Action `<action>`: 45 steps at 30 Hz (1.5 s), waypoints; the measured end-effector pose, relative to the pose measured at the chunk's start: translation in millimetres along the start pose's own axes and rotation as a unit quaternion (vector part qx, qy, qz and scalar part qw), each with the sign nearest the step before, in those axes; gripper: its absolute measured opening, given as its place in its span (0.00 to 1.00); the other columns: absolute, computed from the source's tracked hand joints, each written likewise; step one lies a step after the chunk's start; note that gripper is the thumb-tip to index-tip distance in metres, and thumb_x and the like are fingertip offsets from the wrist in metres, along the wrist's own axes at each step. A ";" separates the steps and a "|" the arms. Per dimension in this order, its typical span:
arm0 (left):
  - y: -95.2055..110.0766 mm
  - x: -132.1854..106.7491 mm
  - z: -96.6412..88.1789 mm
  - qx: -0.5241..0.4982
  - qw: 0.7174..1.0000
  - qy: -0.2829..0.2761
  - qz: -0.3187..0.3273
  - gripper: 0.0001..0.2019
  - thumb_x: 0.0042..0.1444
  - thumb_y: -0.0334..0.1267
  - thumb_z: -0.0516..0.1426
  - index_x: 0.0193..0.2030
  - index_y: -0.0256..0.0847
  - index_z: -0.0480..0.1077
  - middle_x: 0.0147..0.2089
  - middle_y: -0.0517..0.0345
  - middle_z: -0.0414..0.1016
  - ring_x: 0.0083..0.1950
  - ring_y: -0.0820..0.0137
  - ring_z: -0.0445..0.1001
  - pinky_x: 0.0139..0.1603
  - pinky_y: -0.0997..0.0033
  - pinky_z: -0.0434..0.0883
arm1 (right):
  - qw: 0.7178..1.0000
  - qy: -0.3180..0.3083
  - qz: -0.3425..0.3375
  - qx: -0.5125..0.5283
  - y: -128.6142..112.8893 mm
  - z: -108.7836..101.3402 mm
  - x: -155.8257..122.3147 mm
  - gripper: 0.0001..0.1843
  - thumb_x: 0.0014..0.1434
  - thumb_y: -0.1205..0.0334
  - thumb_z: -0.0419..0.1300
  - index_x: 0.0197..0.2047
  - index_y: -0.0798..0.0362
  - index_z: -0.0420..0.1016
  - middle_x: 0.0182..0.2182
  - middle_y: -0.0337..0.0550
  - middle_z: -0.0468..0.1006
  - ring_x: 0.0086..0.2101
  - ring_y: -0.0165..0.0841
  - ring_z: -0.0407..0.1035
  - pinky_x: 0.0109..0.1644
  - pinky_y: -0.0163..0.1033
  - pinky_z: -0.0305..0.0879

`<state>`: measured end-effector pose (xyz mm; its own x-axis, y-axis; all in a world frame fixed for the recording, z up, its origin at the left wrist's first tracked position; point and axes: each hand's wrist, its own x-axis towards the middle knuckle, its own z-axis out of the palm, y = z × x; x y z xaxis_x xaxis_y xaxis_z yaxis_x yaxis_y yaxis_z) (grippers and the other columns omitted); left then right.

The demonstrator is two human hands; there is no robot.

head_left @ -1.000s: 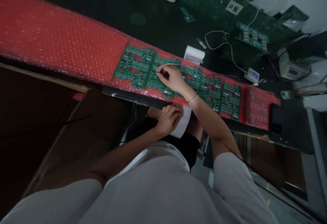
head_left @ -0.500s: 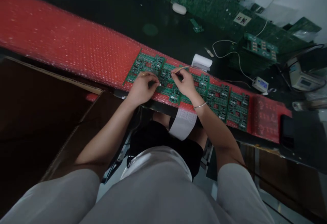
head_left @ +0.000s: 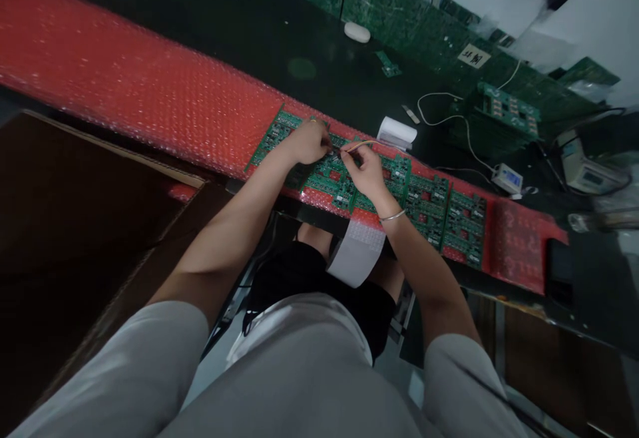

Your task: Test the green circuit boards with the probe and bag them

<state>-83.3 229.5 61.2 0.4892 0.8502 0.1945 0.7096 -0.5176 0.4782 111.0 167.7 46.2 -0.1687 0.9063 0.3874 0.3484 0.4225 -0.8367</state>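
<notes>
A row of green circuit boards [head_left: 429, 200] lies on red bubble wrap [head_left: 150, 95] along the bench edge. My left hand [head_left: 308, 142] rests on the leftmost boards with its fingers pinched together; what they hold is too small to make out. My right hand [head_left: 364, 168] is closed on a thin wired probe [head_left: 355, 147] whose tip touches a board just beside my left fingers. A white strip of label paper [head_left: 355, 255] hangs over the bench edge onto my lap, below my right wrist.
A white label roll [head_left: 397, 133] sits behind the boards. Further back lie a small white meter [head_left: 507, 178] with cables, a green test fixture [head_left: 509, 106], stacked green panels [head_left: 399, 5] and a white oval object [head_left: 357, 32]. An open cardboard box [head_left: 74, 178] stands at left.
My left hand rose from the label strip at my lap onto the boards and moved up beside my right hand. My right hand stayed on the board with the probe.
</notes>
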 end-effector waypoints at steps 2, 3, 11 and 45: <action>-0.3 3.0 -1.5 0.011 0.999 -0.034 0.001 0.08 0.51 0.33 0.58 0.31 0.37 0.80 0.34 0.48 0.81 0.44 0.58 0.76 0.55 0.59 0.71 | 1.000 -0.001 -0.005 -0.009 1.6 0.1 0.1 0.12 0.67 0.50 0.59 0.42 0.49 0.75 0.42 0.44 0.83 0.43 0.36 0.77 0.54 0.46 0.74; 0.2 3.7 -2.9 0.016 0.999 -0.050 0.002 0.09 0.51 0.33 0.58 0.32 0.37 0.81 0.34 0.48 0.81 0.44 0.58 0.76 0.55 0.59 0.70 | 1.000 -0.001 -0.007 -0.014 2.4 0.2 0.1 0.12 0.68 0.50 0.59 0.42 0.49 0.75 0.42 0.44 0.83 0.44 0.36 0.77 0.54 0.46 0.74; 5.7 5.0 -4.2 0.028 0.998 -0.053 -0.013 0.06 0.49 0.31 0.58 0.29 0.36 0.79 0.29 0.49 0.77 0.43 0.55 0.76 0.59 0.54 0.69 | 1.000 0.005 -0.007 0.006 2.8 0.4 -0.4 0.08 0.66 0.54 0.60 0.42 0.49 0.75 0.42 0.44 0.83 0.44 0.37 0.77 0.55 0.47 0.73; 71.9 -98.6 -3.6 0.202 0.979 0.027 -0.032 0.32 0.69 0.50 0.55 0.73 0.30 0.63 0.77 0.32 0.54 0.79 0.43 0.50 0.78 0.42 0.52 | 0.963 -0.089 -0.003 -0.253 -29.0 32.4 102.9 0.10 0.71 0.62 0.58 0.41 0.55 0.80 0.38 0.48 0.83 0.41 0.36 0.77 0.49 0.38 0.68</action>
<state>-82.3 108.8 79.6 0.4175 0.8801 0.2260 0.8855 -0.4499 0.1162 53.7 248.5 97.8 -0.3114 0.9077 0.2814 0.7449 0.4170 -0.5208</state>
